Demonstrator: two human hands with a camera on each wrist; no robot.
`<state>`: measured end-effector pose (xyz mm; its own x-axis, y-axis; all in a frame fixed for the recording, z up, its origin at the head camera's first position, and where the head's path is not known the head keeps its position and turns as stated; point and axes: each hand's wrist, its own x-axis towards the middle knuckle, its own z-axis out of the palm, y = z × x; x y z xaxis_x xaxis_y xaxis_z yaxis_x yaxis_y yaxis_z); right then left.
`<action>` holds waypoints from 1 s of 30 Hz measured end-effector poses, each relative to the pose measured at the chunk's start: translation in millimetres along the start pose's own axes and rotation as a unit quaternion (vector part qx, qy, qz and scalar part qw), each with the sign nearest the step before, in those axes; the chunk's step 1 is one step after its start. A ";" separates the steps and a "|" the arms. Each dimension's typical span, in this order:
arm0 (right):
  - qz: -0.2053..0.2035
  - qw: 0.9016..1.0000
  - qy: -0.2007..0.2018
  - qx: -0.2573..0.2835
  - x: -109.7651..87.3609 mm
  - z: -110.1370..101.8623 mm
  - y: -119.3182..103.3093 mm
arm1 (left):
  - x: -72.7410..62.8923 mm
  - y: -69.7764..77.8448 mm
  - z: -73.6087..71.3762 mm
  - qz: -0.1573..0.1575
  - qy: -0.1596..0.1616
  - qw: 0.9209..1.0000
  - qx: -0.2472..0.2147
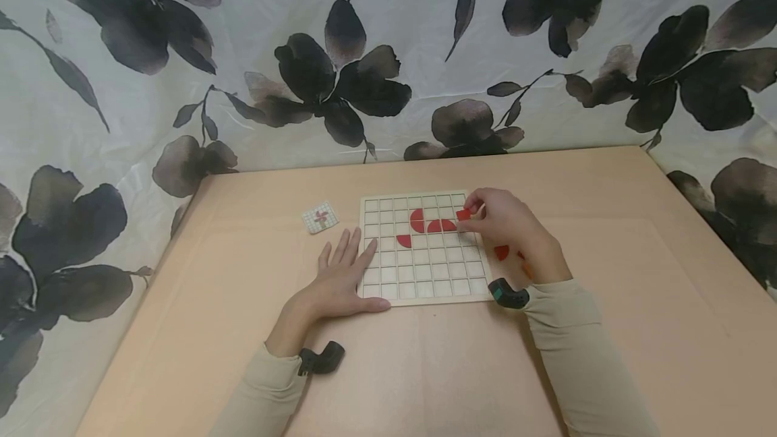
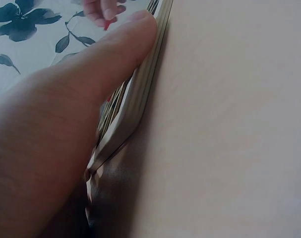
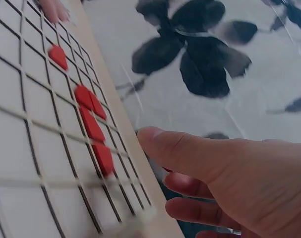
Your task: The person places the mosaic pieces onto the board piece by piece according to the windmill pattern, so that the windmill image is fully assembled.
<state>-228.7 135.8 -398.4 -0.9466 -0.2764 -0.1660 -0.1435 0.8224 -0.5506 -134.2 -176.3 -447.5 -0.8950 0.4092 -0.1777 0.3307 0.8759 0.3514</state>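
A white gridded board (image 1: pixel 425 268) lies on the table with several red quarter-round tiles (image 1: pixel 417 221) in its upper squares; they form a bent row in the right wrist view. My left hand (image 1: pixel 340 282) rests with spread, straight fingers along the board's left edge, its thumb at the near left corner. Over the board's upper right squares, my right hand (image 1: pixel 506 224) pinches a red tile (image 1: pixel 463 214) between thumb and fingers. That tile's tip also shows below the fingers in the left wrist view, while the right wrist view mostly hides it behind the thumb.
A small card (image 1: pixel 320 218) with a grid and a reddish pattern lies left of the board. Loose red tiles (image 1: pixel 502 252) and an orange piece (image 1: pixel 527 272) lie right of it, partly under my right wrist. A floral cloth (image 1: pixel 376 133) hangs behind the table.
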 end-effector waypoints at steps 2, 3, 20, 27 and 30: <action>-0.020 1.000 0.004 -0.019 0.9 5.8 -11.2 | -0.1 -0.1 0.3 0.000 0.000 1.000 0.000; -0.031 0.999 0.008 -0.029 1.4 8.9 -16.4 | 0.0 -0.2 0.4 -0.001 0.000 1.000 -0.001; -0.056 0.995 0.017 -0.080 9.3 64.3 -45.6 | -0.1 -1.2 1.4 -0.003 0.002 1.000 -0.002; -0.055 0.993 0.030 -0.096 10.3 68.8 -45.5 | 0.5 0.0 -0.4 -0.004 0.001 1.000 -0.001; -0.058 0.993 0.035 -0.098 10.3 70.8 -45.6 | 0.1 0.1 -0.6 -0.006 -0.003 1.000 0.001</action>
<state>-211.5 60.3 -432.9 -0.9372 -0.3451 -0.0498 -0.2996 0.8702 -0.3911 -134.4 -176.3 -446.9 -0.8973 0.3995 -0.1876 0.3197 0.8814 0.3478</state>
